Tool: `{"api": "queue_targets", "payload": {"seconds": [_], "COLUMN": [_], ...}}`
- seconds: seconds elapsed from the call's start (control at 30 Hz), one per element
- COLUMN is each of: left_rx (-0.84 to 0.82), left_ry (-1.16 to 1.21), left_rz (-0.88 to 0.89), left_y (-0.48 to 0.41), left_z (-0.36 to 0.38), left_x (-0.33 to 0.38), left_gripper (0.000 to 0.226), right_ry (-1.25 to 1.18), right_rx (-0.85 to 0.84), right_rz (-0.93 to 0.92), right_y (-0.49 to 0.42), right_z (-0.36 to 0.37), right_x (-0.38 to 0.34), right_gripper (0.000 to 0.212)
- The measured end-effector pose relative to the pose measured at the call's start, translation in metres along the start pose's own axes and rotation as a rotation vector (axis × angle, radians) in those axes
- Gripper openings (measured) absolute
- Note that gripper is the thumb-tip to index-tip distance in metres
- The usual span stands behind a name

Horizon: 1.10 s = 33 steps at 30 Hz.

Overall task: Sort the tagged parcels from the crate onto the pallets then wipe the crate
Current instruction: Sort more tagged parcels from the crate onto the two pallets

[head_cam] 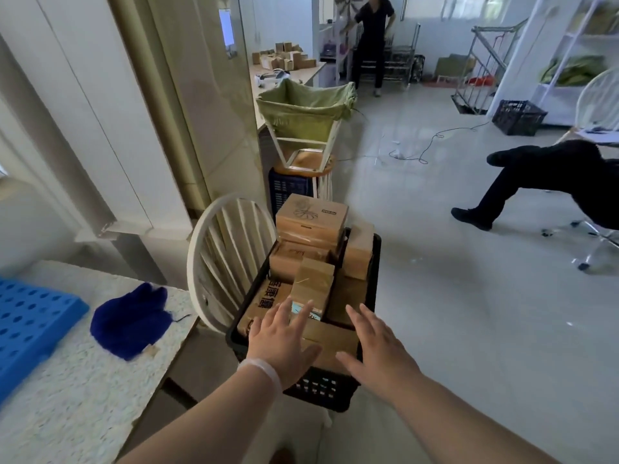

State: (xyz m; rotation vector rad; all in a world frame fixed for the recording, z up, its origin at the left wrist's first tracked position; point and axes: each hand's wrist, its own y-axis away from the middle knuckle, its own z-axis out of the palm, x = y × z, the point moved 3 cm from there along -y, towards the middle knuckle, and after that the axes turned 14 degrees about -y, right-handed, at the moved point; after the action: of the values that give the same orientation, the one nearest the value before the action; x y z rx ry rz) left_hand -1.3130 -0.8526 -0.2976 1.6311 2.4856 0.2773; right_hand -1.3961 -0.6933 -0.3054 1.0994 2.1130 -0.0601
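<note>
A black plastic crate (pixel 376 262) sits on a white chair (pixel 214 249), piled with several brown cardboard parcels (pixel 311 216). A small parcel with a light blue tag (pixel 313 289) lies near the crate's front. My left hand (pixel 281 343) hovers open over the front parcels, fingers spread. My right hand (pixel 378 346) is open too, beside it over the crate's right front corner. Neither hand holds anything. A blue perforated pallet (pixel 30 326) lies on the speckled counter at the left, with a dark blue cloth (pixel 129 319) beside it.
A speckled countertop (pixel 83 396) runs along the left. Behind the chair stand a green-lined bin on a white frame (pixel 308 118) and a stool. A seated person's legs (pixel 536 182) stretch in from the right; another person (pixel 371 38) stands far back. Cables lie on the floor.
</note>
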Motion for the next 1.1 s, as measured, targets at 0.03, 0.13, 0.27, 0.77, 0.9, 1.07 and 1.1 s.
{"api": "queue_targets", "payload": {"seconds": [0.03,0.13,0.27,0.77,0.9,1.07,1.1], "left_rx": [-0.018,-0.045,-0.078,-0.385,-0.304,-0.209,-0.184], "left_ry": [0.004,0.027,0.069,0.411,0.468,0.577,0.587], "left_rz": [0.009,0.031,0.055,0.119,0.114,0.042,0.017], "left_y": [-0.014,-0.059,-0.115,-0.196,-0.194,-0.183,-0.179], "left_z": [0.0,0.002,0.015,0.066,0.053,0.025,0.02], "left_x": [-0.006,-0.022,-0.035,-0.049,-0.051,-0.048,-0.046], "left_gripper": [0.079,0.078,0.075,0.097,0.097,0.095,0.097], "right_ry": [-0.01,-0.066,-0.173,-0.625,-0.65,-0.785,-0.8], "right_rx": [-0.008,-0.008,0.011,0.055,0.089,0.173,0.176], "right_rz": [0.022,0.097,0.181,0.566,0.54,0.452,0.423], "right_y": [-0.013,-0.057,-0.113,-0.189,-0.186,-0.171,-0.166], "right_z": [0.002,0.008,0.02,0.056,0.046,0.023,0.019], "right_x": [-0.001,-0.005,-0.01,-0.005,-0.011,-0.028,-0.032], "right_gripper": [0.082,0.082,0.08,0.073,0.068,0.058,0.055]}}
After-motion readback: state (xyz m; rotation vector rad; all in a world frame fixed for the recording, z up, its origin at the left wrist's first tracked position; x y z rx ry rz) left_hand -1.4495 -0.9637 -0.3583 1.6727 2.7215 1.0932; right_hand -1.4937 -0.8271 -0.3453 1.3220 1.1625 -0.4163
